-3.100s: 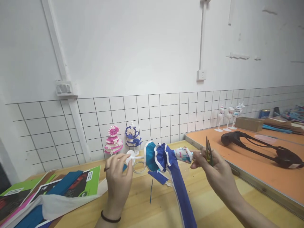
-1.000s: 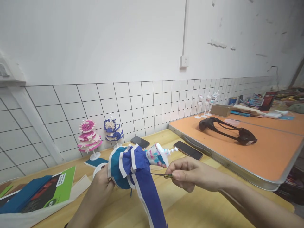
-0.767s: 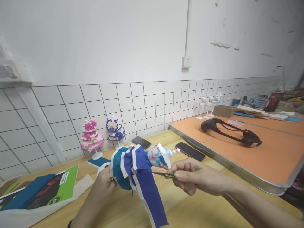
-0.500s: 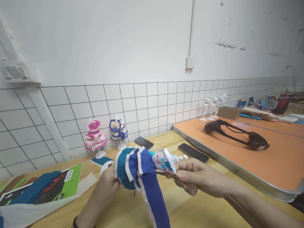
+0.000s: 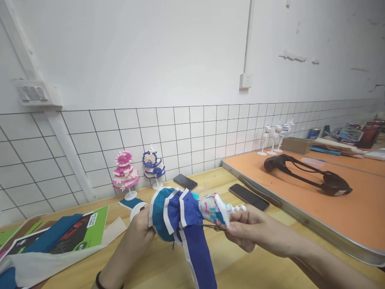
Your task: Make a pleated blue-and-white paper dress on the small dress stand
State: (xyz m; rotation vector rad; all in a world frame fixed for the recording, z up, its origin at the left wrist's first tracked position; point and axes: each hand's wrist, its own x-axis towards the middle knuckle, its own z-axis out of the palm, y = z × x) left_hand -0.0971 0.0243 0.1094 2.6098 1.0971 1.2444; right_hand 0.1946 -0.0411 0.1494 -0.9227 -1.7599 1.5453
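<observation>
A small mannequin with a paint-spattered white bodice lies tilted sideways, its neck knob to the right. Layered teal and blue pleated paper skirts trimmed in white wrap its lower half. My left hand is closed around the mannequin below the skirts, by its round white base; its fingertips are hidden. In my right hand thin tweezers are pinched, their tips at the waist by the top ruffle. From there a long blue strip with a white edge hangs toward the table's front.
Pink and blue dressed mannequins stand by the wall. Two phones lie behind my hands. Papers spread at left. On the raised orange board sit a black headband-like device and several bare mannequins.
The view has shifted slightly left, so everything appears a little farther right. Both hands keep their holds, and the tweezers stay at the waist of the mannequin.
</observation>
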